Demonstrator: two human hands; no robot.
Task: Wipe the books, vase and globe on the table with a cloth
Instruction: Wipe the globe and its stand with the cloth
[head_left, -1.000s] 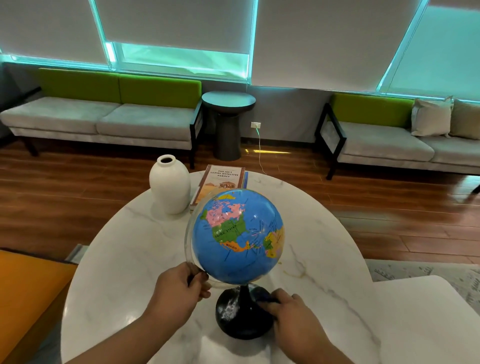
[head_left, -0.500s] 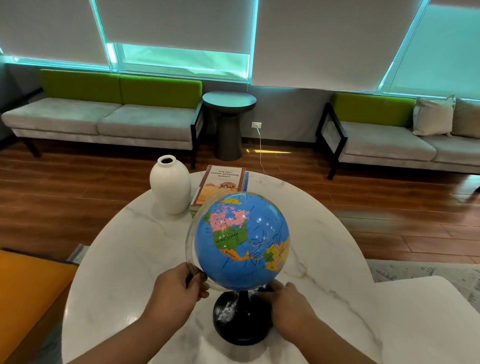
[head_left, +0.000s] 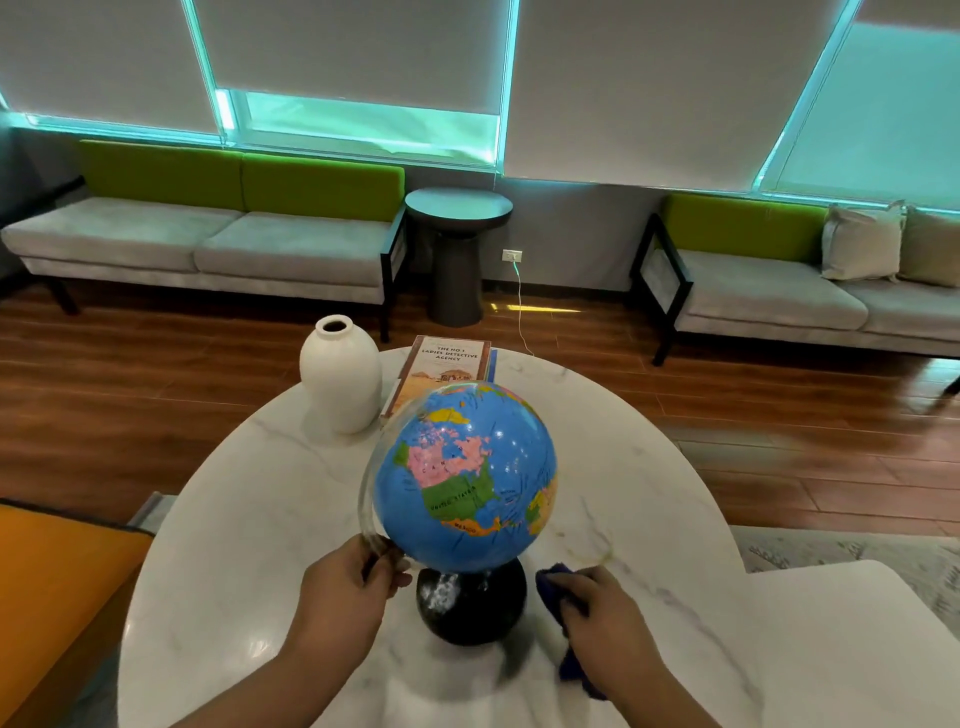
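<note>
The blue plastic globe (head_left: 467, 478) stands upright on its glossy black round base (head_left: 467, 608) near the front of the white marble-patterned round counter (head_left: 249, 519), between the two hands. The left hand (head_left: 345, 587) is at the globe's lower left, fingers curled round the bottom end of the clear plastic arc (head_left: 366, 499) that frames the sphere. The right hand (head_left: 608, 618) lies low, just beside the base on its right, clenched around a dark blue cloth (head_left: 550, 587) – a bunched end sticks out toward the base, and another fold shows under the wrist. Whether the cloth touches the base cannot be told. At the far side of the counter a white matte ceramic vase (head_left: 340, 379) stands upright, and just to its right lies a flat stack of books (head_left: 447, 369) – its near edge hidden behind the globe.
</note>
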